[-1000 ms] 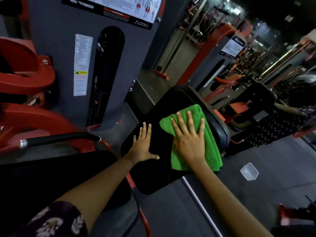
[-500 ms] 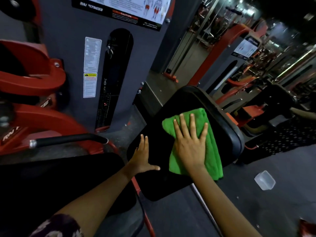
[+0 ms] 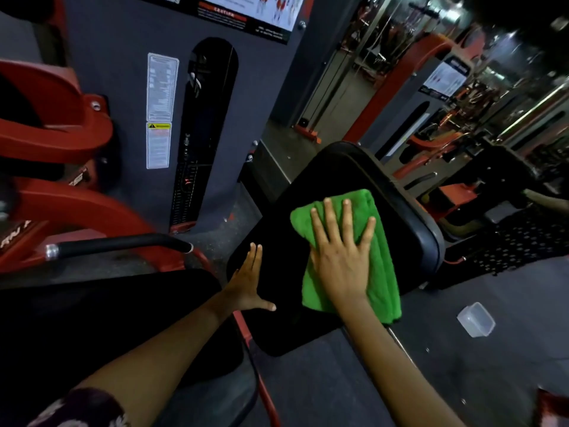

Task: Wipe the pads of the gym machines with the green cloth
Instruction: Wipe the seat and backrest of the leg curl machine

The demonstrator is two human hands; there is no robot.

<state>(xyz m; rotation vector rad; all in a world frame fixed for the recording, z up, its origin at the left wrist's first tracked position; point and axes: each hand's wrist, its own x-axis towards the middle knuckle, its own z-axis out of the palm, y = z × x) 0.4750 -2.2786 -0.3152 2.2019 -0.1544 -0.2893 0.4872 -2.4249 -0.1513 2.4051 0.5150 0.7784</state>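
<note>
You're looking at a dim, murky scene; small ceiling lights (image 3: pixel 511 33) glare at upper right, the black pad (image 3: pixel 338 186) sinks into shadow, straight lines bow toward the frame edges, and the far background is soft and smeared

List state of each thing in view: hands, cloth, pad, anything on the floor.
right hand: flat, fingers spread, pressing the green cloth
green cloth: folded, lying on the pad under the hand
left hand: open, resting on the pad's left edge
black pad: tilted, partly covered by the cloth
clear plastic container: on the floor, apparently empty
</note>
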